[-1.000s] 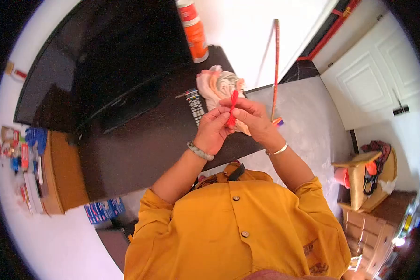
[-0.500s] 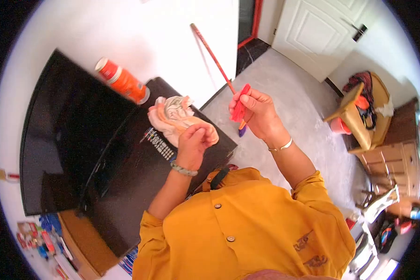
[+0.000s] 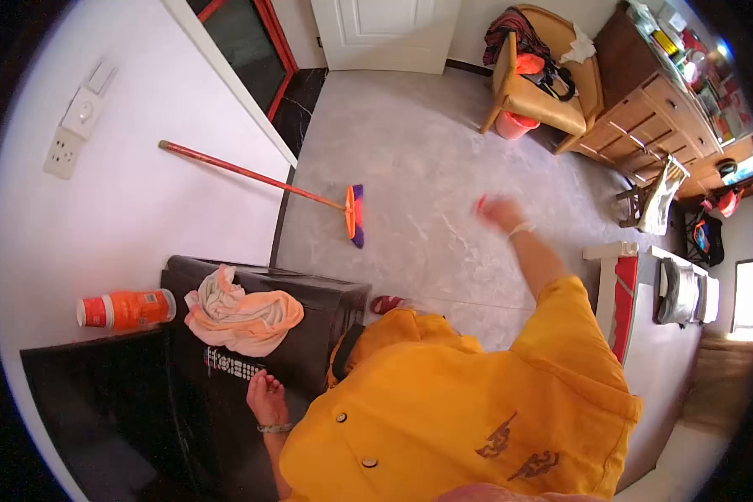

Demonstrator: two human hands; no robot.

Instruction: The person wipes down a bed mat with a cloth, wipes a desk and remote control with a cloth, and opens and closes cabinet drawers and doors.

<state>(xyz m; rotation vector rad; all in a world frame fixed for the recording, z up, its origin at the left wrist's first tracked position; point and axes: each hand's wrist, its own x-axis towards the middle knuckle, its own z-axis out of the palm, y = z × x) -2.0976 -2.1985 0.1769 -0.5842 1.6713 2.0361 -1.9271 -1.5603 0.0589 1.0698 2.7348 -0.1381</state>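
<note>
My right hand (image 3: 500,215) is stretched out over the grey floor and blurred by motion, closed on a small red item (image 3: 481,203) that shows at its fingertips. My left hand (image 3: 267,398) hangs low over the dark cabinet, its fingers curled, close to the lower end of a remote control (image 3: 233,365). Whether its fingers press together is too small to tell. Beyond the remote, a crumpled pink and white cloth (image 3: 244,316) lies on the cabinet (image 3: 318,294).
An orange canister (image 3: 142,309) is beside the cloth. A broom (image 3: 251,174) leans against the white wall. Farther off are an armchair (image 3: 544,109) with clothes, a pink bucket (image 3: 513,125), a wooden dresser (image 3: 644,121) and a white door (image 3: 389,33).
The view has turned right towards the room. My hands, together at first, have parted; my right hand has carried the red item out to the right, while my left hand stays by the remote.
</note>
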